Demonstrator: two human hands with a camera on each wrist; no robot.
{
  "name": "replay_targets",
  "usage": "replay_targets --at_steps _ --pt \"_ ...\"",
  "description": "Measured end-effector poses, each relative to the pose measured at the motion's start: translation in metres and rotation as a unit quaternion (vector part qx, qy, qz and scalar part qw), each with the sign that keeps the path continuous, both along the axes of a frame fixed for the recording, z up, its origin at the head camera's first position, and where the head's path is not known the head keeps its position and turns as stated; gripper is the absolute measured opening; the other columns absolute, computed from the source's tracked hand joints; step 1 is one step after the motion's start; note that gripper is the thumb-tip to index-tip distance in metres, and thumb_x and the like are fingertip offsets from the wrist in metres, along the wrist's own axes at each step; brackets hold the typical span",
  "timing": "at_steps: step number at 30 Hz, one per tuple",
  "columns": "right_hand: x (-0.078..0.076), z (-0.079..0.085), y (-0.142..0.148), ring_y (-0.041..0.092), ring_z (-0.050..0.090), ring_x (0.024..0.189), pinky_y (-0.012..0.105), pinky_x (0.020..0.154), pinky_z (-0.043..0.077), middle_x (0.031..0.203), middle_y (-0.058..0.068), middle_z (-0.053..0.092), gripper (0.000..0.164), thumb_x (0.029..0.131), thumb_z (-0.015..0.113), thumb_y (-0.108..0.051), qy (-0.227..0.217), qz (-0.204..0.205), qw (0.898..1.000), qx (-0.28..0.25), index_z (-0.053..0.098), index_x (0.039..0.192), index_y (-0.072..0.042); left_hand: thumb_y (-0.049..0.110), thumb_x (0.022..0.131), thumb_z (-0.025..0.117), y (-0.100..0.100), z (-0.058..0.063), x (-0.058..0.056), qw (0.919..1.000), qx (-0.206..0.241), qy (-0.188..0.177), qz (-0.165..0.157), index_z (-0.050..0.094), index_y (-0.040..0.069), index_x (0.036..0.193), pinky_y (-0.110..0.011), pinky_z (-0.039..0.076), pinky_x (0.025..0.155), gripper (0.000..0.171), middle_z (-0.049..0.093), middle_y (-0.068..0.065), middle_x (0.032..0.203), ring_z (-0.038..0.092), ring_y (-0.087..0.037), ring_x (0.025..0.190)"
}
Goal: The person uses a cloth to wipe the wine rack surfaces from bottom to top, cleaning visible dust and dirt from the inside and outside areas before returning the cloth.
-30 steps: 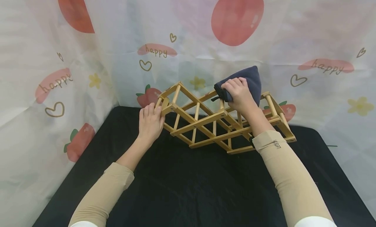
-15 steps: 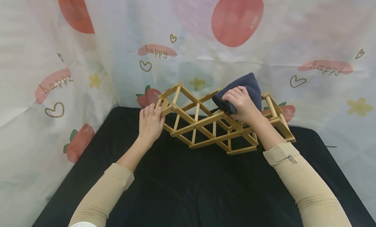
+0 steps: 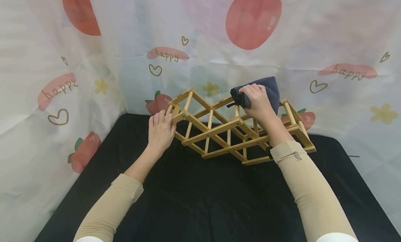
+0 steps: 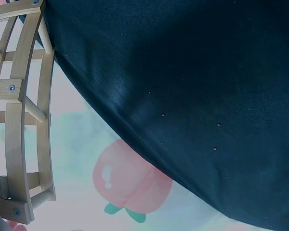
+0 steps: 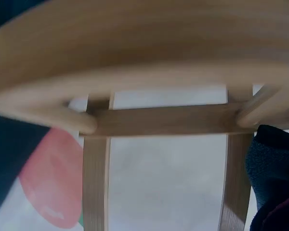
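A light wooden lattice rack point(image 3: 213, 131) of crossed slats and round dowels stands slantwise across the back of the table. My left hand point(image 3: 160, 130) grips its left end, fingers laid over the end slat. In my right hand point(image 3: 258, 103) is a dark blue cloth point(image 3: 272, 89) with black trim and a short dangling black strip, held bunched against the rack's upper right part. The right wrist view has rack slats point(image 5: 166, 120) up close and the cloth's edge point(image 5: 267, 163) at lower right. Rack slats point(image 4: 14, 144) fill the left wrist view's left side.
Black fabric point(image 3: 200, 193) covers the table, whose rounded far corners show. A pale curtain point(image 3: 203, 19) printed with strawberries, hearts and flowers hangs close behind the rack and along both sides.
The right hand and cloth dipped forward and down, then came back up slightly, the forearm swinging right and returning left. The left hand and rack have stayed put.
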State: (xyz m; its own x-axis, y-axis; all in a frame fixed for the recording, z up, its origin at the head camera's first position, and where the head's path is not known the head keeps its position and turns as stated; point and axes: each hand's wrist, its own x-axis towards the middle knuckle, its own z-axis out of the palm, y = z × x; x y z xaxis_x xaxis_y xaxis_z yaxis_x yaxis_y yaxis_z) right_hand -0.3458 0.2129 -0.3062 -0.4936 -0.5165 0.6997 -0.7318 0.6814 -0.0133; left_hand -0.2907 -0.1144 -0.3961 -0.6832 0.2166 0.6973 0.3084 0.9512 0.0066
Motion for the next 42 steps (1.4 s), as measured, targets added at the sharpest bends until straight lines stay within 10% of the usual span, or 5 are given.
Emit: replay_targets --at_steps 18,31,42 --pt "0.038 -0.002 -0.002 0.032 0.049 0.084 0.050 0.085 0.031 0.089 0.016 0.058 0.049 0.052 0.074 0.015 0.009 0.079 0.997 0.005 0.053 0.093 -0.001 0.019 0.091 0.047 0.001 0.000 0.002 1.0000 0.004 0.006 0.001 0.045 0.004 0.095 -0.044 0.029 0.084 0.015 0.040 -0.016 0.107 0.036 -0.030 0.092" --pt "0.042 0.010 -0.006 0.035 0.050 0.086 0.051 0.084 0.031 0.090 0.016 0.059 0.052 0.051 0.076 0.016 0.067 0.041 0.997 -0.001 0.052 0.093 -0.002 0.020 0.092 0.044 0.002 0.000 0.001 0.9999 0.009 0.008 -0.005 0.045 0.004 0.095 -0.044 0.029 0.084 0.016 0.041 -0.016 0.106 0.036 -0.031 0.092" --pt "0.074 0.039 0.009 0.034 0.049 0.083 0.051 0.081 0.030 0.088 0.015 0.058 0.041 0.054 0.071 0.008 0.129 0.043 0.991 0.001 0.053 0.089 -0.001 0.020 0.092 0.044 0.000 0.002 0.003 0.9999 -0.003 0.013 -0.004 0.045 0.004 0.095 -0.044 0.030 0.082 0.016 0.041 -0.016 0.105 0.037 -0.031 0.090"
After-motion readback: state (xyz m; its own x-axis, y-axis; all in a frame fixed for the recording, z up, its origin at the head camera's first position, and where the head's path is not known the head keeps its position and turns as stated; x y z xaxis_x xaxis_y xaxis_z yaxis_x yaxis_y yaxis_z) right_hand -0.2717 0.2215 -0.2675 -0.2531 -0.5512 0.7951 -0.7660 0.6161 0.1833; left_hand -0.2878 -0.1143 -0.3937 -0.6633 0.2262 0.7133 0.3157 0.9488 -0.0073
